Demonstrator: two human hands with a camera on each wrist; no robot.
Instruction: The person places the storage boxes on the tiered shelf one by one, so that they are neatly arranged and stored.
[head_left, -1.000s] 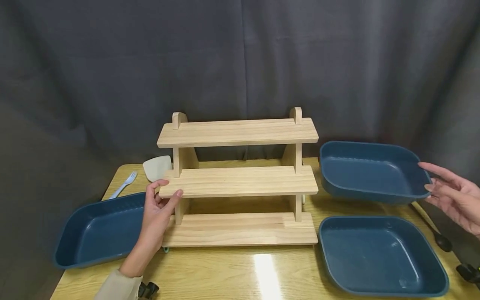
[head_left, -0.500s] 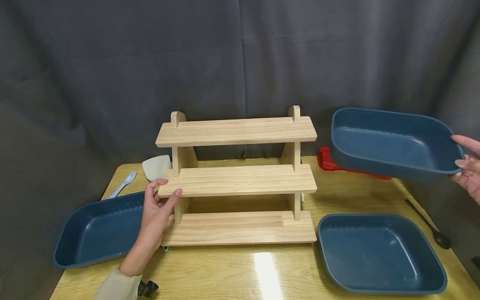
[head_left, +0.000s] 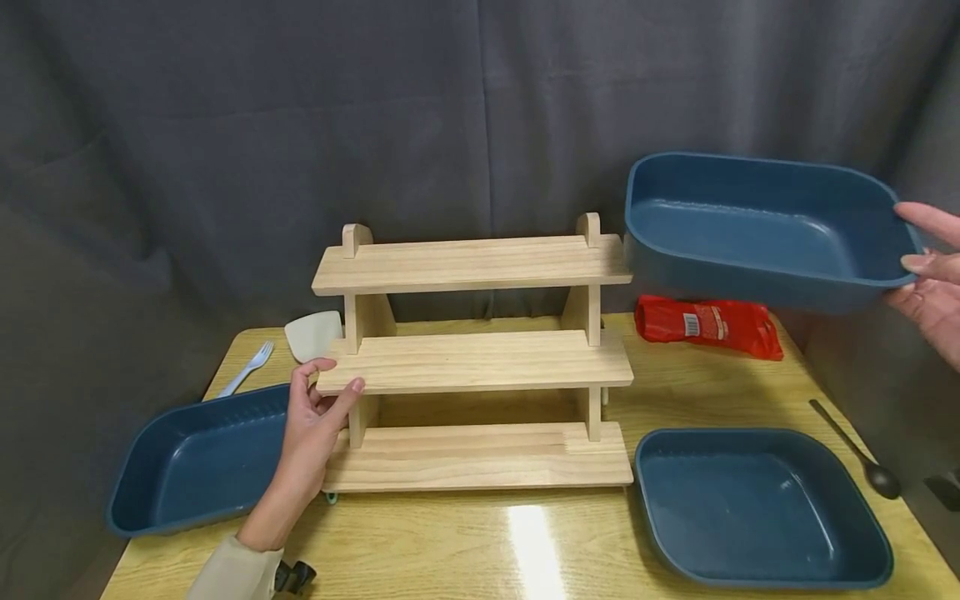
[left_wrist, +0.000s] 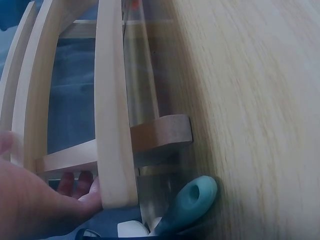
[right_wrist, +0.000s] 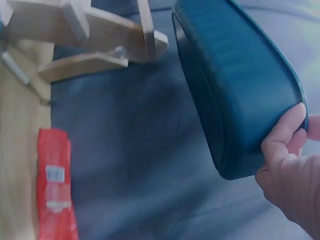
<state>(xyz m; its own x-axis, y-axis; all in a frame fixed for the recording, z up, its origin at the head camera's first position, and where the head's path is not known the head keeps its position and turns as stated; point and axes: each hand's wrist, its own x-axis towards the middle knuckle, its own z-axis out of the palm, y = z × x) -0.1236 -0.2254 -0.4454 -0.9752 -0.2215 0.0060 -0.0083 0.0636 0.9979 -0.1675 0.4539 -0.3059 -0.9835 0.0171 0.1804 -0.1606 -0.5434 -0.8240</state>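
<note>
My right hand (head_left: 933,275) pinches the right end of a dark blue plastic tub (head_left: 750,229) and holds it in the air at the upper right. The right wrist view shows the tub (right_wrist: 250,90) from its side, thumb and fingers at the rim. A three-tier wooden shelf (head_left: 472,362) stands on the table; the raised tub's left end overlaps the top tier's right end in the head view. With thumb and fingers, my left hand (head_left: 311,437) grips the left end of the middle tier. Below it in the left wrist view lies a teal handle (left_wrist: 187,207).
A red packet (head_left: 708,327) lies at the table's back right, a black spoon (head_left: 862,458) along the right edge. Another blue tub (head_left: 765,575) sits at front right, a third blue tub (head_left: 202,467) at left. A pale fork (head_left: 251,367) and white spatula blade (head_left: 311,335) lie behind.
My right hand has lifted the blue tub off the table's back right, up and lately leftward, uncovering the red packet and the spoon's handle. The left hand keeps its grip on the shelf.
</note>
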